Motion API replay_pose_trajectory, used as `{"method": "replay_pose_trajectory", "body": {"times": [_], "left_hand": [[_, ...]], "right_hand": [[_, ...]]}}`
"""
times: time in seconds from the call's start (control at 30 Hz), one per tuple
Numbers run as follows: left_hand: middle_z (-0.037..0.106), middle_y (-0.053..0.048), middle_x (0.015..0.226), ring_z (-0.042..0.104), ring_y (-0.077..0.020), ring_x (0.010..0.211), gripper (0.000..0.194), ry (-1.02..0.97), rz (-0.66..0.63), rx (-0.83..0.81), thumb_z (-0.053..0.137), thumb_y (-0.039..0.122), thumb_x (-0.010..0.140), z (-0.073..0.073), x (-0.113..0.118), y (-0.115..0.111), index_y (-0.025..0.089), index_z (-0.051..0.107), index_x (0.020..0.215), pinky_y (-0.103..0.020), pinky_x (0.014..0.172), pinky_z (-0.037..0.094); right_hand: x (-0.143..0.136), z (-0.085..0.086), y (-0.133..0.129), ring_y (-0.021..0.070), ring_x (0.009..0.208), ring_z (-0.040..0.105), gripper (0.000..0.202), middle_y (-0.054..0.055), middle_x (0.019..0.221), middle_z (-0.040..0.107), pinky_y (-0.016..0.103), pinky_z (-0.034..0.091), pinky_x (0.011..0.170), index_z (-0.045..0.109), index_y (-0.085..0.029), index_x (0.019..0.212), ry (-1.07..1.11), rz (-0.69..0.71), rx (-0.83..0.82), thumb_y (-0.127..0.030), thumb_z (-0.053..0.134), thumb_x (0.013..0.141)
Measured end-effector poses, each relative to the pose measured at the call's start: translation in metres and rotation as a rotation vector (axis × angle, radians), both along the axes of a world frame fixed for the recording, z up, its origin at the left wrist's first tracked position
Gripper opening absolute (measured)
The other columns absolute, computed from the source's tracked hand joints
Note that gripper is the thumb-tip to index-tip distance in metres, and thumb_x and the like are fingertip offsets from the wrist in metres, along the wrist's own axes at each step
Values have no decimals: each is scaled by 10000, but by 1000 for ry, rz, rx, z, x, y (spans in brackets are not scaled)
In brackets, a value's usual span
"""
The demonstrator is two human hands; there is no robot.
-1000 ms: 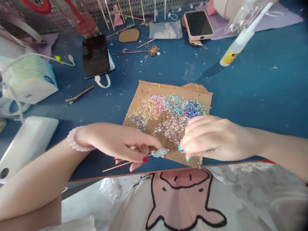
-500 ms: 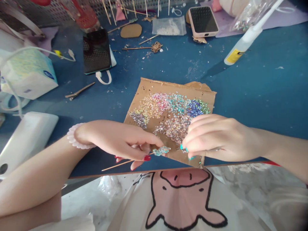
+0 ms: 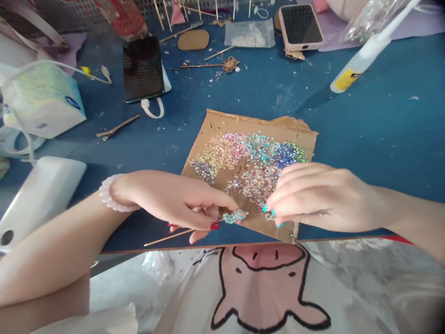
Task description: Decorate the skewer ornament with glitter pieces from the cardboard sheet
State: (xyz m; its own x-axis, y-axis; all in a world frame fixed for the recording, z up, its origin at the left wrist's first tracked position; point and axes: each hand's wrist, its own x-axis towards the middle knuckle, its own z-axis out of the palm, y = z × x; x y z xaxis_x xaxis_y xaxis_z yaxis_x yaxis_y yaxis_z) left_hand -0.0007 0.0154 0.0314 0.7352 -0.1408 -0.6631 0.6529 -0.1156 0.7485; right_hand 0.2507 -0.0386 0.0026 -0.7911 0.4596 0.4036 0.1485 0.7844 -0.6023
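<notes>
My left hand [image 3: 177, 197] is closed around a thin wooden stick [image 3: 170, 236]. At the stick's right end is a small ornament [image 3: 235, 216] covered in pale turquoise and clear rhinestones, beside my thumb and fingertips. Just right of it, my right hand [image 3: 313, 197] is closed in a pinch, with a thin pointed tool [image 3: 259, 213] poking out toward the ornament; most of the tool is hidden by the fingers. Both hands are over the near edge of a cardboard sheet [image 3: 239, 121]. Loose rhinestones [image 3: 257, 183] lie on it in patches of yellow, pink, turquoise, blue, green, grey and clear.
A glue bottle [image 3: 358, 65] stands at the right. Two phones, a dark one [image 3: 143, 69] and a pink-cased one [image 3: 301, 27], lie farther back near a bag of white pieces [image 3: 248, 35]. A hair clip [image 3: 118, 127] and a tissue box [image 3: 45, 102] are at left.
The view has shifted slightly, so the table things sit a little farther right. Both hands keep nearly the same pose, the tool tip still close to the ornament.
</notes>
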Motion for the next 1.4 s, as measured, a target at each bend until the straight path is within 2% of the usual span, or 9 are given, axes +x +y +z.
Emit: {"method": "replay_pose_trajectory", "body": {"times": [0.17,0.53,1.1,1.4], "left_hand": [[693,-20,739,554,-114,546,382,-9,-9,7,401,132,944,0,0,0,134,430,1325,-138,445,427],[713,-37,740,573,-119,534,357,-37,-14,47,400,149,946,0,-1,-1,136,464,1296,-153,427,399],[691,-6,717,511,-96,459,380,-1,45,-33,460,115,913,-1,-1,-1,168,465,1289,-153,408,379],[674,3,722,516,-80,454,273,-12,42,-73,403,93,937,-3,-3,-2,169,460,1193,-148,436,393]], "right_hand": [[0,1,-1,113,710,646,94,0,769,716,282,509,744,624,-182,843,-11,-5,-24,-211,589,925],[0,2,-4,112,715,661,161,-9,766,719,282,506,785,631,-193,826,-42,-14,-6,-252,548,951],[-1,1,-3,107,752,659,126,-8,818,734,264,483,758,624,-188,840,-31,3,-23,-225,563,943],[-1,0,-2,117,732,665,122,1,811,737,274,493,756,630,-185,845,-27,5,4,-214,562,941]]}}
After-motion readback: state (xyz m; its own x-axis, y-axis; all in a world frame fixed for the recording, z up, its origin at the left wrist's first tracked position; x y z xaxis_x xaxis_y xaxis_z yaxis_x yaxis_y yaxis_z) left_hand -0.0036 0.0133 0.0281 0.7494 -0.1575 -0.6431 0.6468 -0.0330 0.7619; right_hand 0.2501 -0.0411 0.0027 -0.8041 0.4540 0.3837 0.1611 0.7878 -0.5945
